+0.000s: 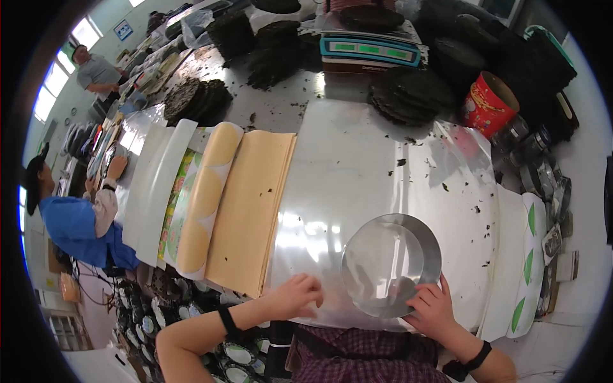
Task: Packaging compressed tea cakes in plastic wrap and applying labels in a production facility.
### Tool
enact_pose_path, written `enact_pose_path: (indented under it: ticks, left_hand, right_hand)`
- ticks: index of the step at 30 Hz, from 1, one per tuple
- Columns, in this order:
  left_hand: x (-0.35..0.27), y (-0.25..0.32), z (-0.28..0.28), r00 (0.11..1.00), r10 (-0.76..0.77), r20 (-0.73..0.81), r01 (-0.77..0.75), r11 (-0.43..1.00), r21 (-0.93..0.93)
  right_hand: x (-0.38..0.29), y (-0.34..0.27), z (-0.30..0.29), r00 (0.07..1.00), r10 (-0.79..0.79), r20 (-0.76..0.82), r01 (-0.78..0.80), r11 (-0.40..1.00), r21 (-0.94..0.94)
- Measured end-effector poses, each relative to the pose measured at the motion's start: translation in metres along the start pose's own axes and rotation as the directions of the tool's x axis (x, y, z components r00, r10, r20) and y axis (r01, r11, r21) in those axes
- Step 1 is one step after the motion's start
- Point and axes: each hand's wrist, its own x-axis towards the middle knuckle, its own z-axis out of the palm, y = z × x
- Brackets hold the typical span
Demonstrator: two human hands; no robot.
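A round metal ring (432,246) stands on the shiny metal work surface (345,177) in front of me, near its front edge. My right hand (431,304) grips the ring's lower right wall, fingers over the rim. Left of the ring, my left hand (299,297) hovers near the surface's front edge, fingers apart and slightly blurred, holding nothing. Beyond the ring lie stacks of dark round sheets, perhaps dried seaweed (407,95), with small dark crumbs scattered about. A digital scale (368,50) at the back bears more dark round sheets (371,18).
Left of me lie tan paper sheets (251,206) and a roll printed with circles (206,206). A red tub (488,105) and clear jars (529,143) stand at the right. A co-worker in blue (76,230) works at the left; another person (98,74) stands farther back.
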Motion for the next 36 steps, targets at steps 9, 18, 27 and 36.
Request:
enact_pose_path:
  ticks: [9,18,27,36]
  left_hand:
    - [0.048,-0.054,-0.02,0.877,-0.463,-0.132,0.325,0.771,-0.548]
    - [0.115,0.055,-0.121,0.994,0.055,-0.091,-0.076,0.966,-0.248]
    - [0.027,0.004,-0.017,0.962,-0.101,0.252,0.075,0.991,0.111]
    - [0.15,-0.006,-0.032,0.986,-0.167,0.013,0.147,0.9,0.409]
  right_hand:
    - [-0.006,-0.054,-0.043,0.96,-0.236,-0.154,0.264,0.942,0.206]
    - [0.04,-0.003,-0.011,0.988,0.114,-0.101,-0.114,0.993,-0.001]
    - [-0.08,-0.018,-0.01,0.995,-0.068,-0.071,0.078,0.986,0.15]
    - [0.106,0.114,-0.093,0.906,-0.015,-0.423,0.024,1.0,0.017]
